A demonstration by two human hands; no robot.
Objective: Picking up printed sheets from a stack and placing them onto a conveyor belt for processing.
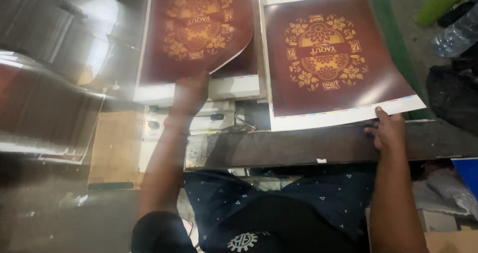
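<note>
My left hand [190,91] grips the near edge of a dark red printed sheet [199,29] with a gold floral design, and the sheet's right corner curls up off the stack beneath it. My right hand [386,129] holds the near white margin of a second dark red sheet [333,54] of the same design, thumb on top. Both sheets lie on stacks on a machine bench [298,146] in front of me.
A control panel with buttons [191,122] sits under the left stack. A green cup [438,3] and a clear plastic bottle [455,36] stand at the far right. Shiny curved sheets [45,103] lie at the left.
</note>
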